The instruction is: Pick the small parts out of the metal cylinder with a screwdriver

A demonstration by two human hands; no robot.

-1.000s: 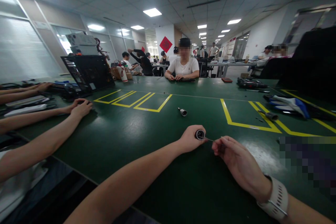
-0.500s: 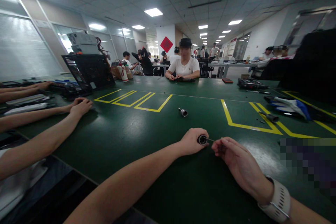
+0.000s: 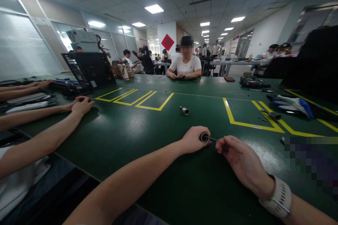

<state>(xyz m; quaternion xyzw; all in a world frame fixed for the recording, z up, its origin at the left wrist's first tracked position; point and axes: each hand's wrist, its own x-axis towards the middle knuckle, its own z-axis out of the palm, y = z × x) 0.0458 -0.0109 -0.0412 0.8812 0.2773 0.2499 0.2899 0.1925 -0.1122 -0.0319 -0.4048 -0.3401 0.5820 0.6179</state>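
At the near side of a green desk (image 3: pixel 126 140), middle of the view, a person works two-handed. Left grip (image 3: pixel 194 139) closed round a dark metal cylinder (image 3: pixel 204 137), its round open mouth turned toward the head camera. Right grip (image 3: pixel 236 156) pinches the near end of a thin rod (image 3: pixel 214 139) between thumb and fingers; the rod's other end reaches the cylinder's mouth, how deep cannot be told. The two grips stand near each other, apart, bridged by the rod. Pale perforated watch strap (image 3: pixel 279 197) on the right wrist. Beyond the left grip, a second metal piece (image 3: pixel 185 110) lies on its side, slim end pointing away to the left, wide end nearer. Farther right, a similar piece (image 3: pixel 274 115) lies by yellow tape (image 3: pixel 250 126), small dark bits (image 3: pixel 262 119) beside it. Blue-and-white gloves (image 3: pixel 297 106) beyond that, at right. On the left, a neighbour's hands (image 3: pixel 82 105) are together over the desk; what they hold is unclear. Across, a seated co-worker in white (image 3: pixel 185 66), both hands low at the far edge.
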